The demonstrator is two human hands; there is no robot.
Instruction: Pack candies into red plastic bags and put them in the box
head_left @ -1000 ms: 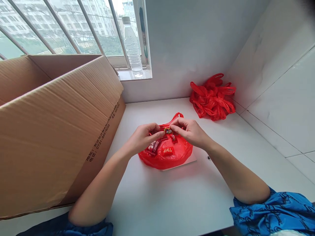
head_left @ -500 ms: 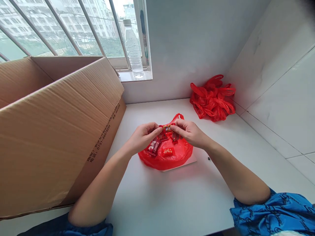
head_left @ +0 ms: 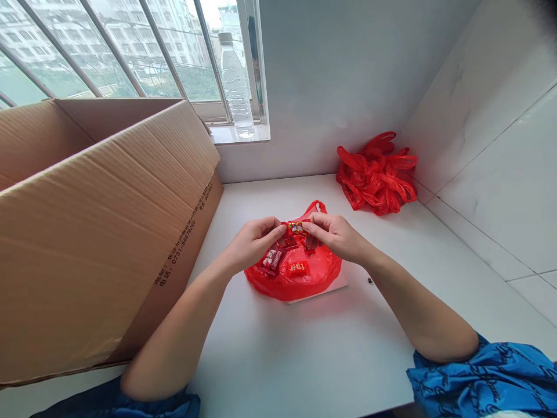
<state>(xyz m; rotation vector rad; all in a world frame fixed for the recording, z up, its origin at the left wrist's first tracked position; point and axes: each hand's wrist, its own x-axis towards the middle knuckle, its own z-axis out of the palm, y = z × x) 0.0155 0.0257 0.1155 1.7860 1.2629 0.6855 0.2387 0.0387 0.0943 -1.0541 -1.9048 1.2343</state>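
The plastic bag (head_left: 285, 288) is translucent bright red. The far packet (head_left: 296, 227) is red with yellow and dark print, the left packet (head_left: 272, 259) maroon with white lettering, the near packet (head_left: 297, 267) red with yellow lettering. The surface (head_left: 265, 354) is white, the far-right crumpled bag (head_left: 376, 177) red, the left carton (head_left: 87, 249) brown with black print, the right sleeve (head_left: 487, 374) blue with dark script.

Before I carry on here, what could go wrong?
The packet, pinched at its ends by the left hand and right hand, could slip. Loose packets lie on the red bag's thin plastic, so a snag might scatter them. A pale board juts out from under that bag; knocking it could shift everything above.
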